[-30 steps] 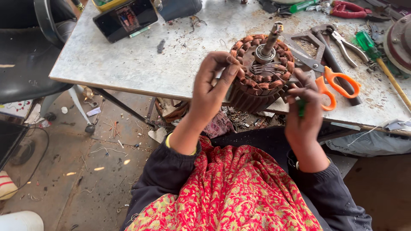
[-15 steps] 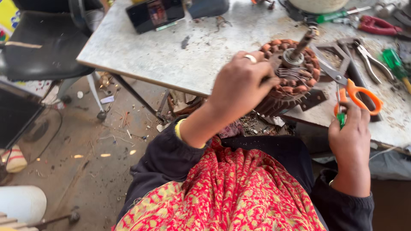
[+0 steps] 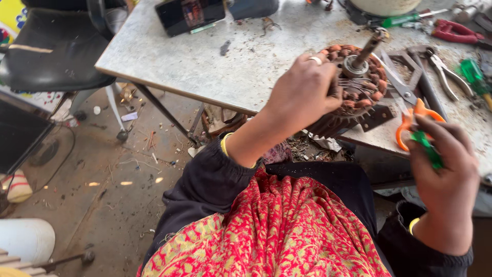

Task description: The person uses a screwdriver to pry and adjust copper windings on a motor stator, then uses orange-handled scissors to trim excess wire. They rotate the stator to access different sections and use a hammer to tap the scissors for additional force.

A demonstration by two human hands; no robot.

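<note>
the left hand (image 3: 302, 92) has moved from the rim to close over the round copper-wound motor stator (image 3: 353, 90) at the grey desk (image 3: 205, 61) edge; the right hand (image 3: 443, 169), now drawn back, grips a small green-handled tool (image 3: 425, 149).

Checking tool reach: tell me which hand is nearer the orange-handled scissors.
Right. The right hand, holding a green tool, sits just below the scissors; the left hand grips the motor stator further left.
</note>
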